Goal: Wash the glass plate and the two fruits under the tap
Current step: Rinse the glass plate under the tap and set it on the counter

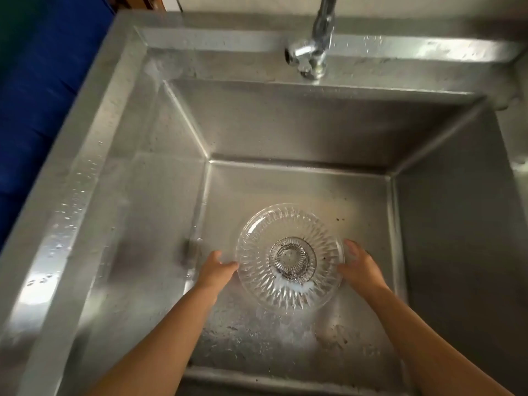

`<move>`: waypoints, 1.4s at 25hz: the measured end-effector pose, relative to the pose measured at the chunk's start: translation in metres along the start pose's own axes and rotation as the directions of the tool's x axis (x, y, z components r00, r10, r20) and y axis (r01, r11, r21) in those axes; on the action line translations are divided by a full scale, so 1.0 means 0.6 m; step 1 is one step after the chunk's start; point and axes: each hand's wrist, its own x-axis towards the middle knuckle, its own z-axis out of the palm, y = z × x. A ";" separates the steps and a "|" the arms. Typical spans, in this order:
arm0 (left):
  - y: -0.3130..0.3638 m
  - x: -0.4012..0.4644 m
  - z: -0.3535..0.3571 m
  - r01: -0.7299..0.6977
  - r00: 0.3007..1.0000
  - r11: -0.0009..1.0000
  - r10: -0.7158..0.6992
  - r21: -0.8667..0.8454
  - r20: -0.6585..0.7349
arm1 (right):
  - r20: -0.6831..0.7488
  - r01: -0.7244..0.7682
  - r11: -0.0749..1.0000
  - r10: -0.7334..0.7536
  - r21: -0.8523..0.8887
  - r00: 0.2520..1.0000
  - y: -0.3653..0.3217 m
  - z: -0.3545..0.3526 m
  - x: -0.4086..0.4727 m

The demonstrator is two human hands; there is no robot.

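While both hands clasp its rim, the left hand [215,268] and right hand [358,264] on opposite edges with fingers curled against the glass, the glass plate [290,258] sits low inside the steel sink [137,195], over the drain [292,260]. Behind the plate stands the tap [314,50], with nothing between.

glass plate [290,257] in sink [160,195] | left hand [214,270], right hand [361,267] at rim

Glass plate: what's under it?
Through the glass plate shows the round metal drain strainer in the sink floor. No fruit visible. Left hand and right hand flank its rim.
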 end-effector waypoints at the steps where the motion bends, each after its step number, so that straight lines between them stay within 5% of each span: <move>1: -0.009 0.011 0.010 0.031 0.999 1.000 -0.031 0.005 0.012 | 0.006 -0.016 0.999 0.016 0.029 1.000 0.006 0.009 0.007; 7: -0.030 0.052 0.056 0.038 0.997 0.994 -0.031 -0.098 0.076 | -0.173 -0.059 0.992 0.078 0.114 0.982 0.025 0.035 0.042; 15: -0.021 0.068 0.041 0.005 0.997 0.966 0.015 -0.258 0.076 | -0.139 -0.078 0.933 0.134 0.351 0.981 -0.001 0.045 0.057; 22: 0.064 0.019 -0.077 -0.155 0.961 0.913 0.228 -0.377 0.156 | -0.042 0.046 0.658 -0.022 0.752 0.999 -0.110 -0.029 0.013; 26: 0.106 -0.041 -0.137 -0.148 0.911 0.821 0.331 -0.552 0.247 | -0.008 0.084 0.539 -0.143 0.838 0.990 -0.184 -0.083 -0.041; 29: 0.117 -0.092 -0.174 -0.173 0.903 0.754 0.379 -0.633 0.204 | 0.031 0.114 0.605 -0.224 0.788 0.974 -0.234 -0.119 -0.086; 32: 0.116 -0.141 -0.217 -0.218 0.897 0.720 0.414 -0.659 0.155 | -0.151 0.273 0.768 -0.228 0.579 0.962 -0.312 -0.162 -0.107; 35: 0.108 -0.169 -0.243 -0.253 0.890 0.708 0.437 -0.659 0.127 | -0.204 0.259 0.777 -0.170 0.573 0.964 -0.410 -0.188 -0.091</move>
